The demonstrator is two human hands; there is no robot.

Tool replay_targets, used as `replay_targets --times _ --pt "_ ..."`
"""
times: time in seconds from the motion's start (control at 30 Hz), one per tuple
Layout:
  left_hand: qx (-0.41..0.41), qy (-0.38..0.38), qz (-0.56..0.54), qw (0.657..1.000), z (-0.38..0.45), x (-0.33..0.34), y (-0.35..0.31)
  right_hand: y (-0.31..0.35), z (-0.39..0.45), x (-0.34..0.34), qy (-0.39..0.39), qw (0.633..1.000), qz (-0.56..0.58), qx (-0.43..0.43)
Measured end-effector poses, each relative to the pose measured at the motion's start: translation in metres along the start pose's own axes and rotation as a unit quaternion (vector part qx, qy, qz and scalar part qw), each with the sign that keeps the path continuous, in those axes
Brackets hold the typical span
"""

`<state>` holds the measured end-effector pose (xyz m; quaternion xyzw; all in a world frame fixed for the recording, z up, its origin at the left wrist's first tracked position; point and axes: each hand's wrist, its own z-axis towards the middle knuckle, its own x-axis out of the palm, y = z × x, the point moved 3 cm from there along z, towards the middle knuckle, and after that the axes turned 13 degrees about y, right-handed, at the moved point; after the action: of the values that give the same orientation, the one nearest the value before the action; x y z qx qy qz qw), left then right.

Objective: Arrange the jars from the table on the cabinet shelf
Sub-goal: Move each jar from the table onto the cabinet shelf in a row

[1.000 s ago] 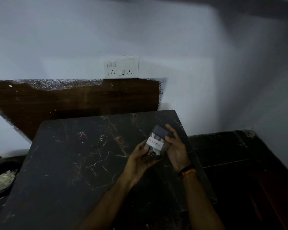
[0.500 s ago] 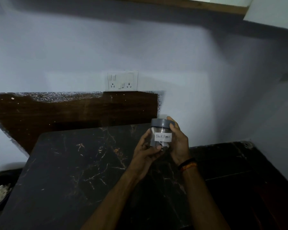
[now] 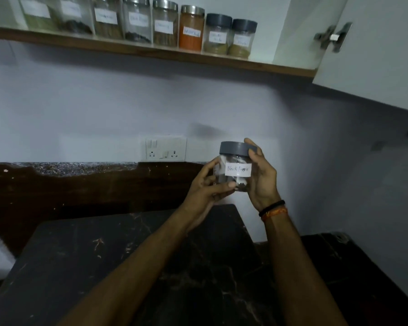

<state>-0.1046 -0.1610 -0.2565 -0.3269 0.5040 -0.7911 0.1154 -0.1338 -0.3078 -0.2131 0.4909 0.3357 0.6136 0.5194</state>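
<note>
A small clear jar (image 3: 233, 161) with a grey lid and a white "Black Pepper" label is held upright in the air above the far edge of the dark marble table (image 3: 127, 267). My left hand (image 3: 205, 189) cups its left side and bottom. My right hand (image 3: 260, 177) grips its right side, fingers reaching the lid. High above, the wooden cabinet shelf (image 3: 151, 51) carries a row of several labelled spice jars (image 3: 191, 28), the two rightmost ones grey-lidded (image 3: 242, 38). Bare shelf shows to the right of that row.
An open white cabinet door (image 3: 375, 55) with a metal hinge hangs at the upper right. A white socket plate (image 3: 165, 149) sits on the wall behind the jar. A dark counter (image 3: 351, 267) lies lower right of the table.
Both hands have lifted the jar from just over the table up in front of the wall. The view has tilted up, bringing the shelf, its jars and the cabinet door into sight.
</note>
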Motion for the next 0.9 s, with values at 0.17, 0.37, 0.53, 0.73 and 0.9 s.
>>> replay_targets --times 0.17,0.37,0.53,0.73,0.9 --pt "0.026 0.0 0.069 0.997 0.034 0.013 -0.047 0.055 0.026 0.009 0.014 0.997 -0.049 -0.055" --pt "0.074 0.014 0.127 0.989 0.074 0.026 -0.101 0.113 0.054 0.02 0.01 0.988 -0.117 -0.1" --pt "0.1 0.045 0.137 0.985 0.101 0.037 -0.137 0.158 0.075 0.023 0.016 0.97 -0.201 -0.136" --pt "0.103 0.095 0.151 0.979 0.132 0.048 -0.176 0.199 0.098 0.025 0.016 0.949 -0.271 -0.163" --pt "0.081 0.11 0.227 0.964 0.154 0.056 -0.199 0.222 0.119 0.023 -0.012 0.94 -0.294 -0.174"
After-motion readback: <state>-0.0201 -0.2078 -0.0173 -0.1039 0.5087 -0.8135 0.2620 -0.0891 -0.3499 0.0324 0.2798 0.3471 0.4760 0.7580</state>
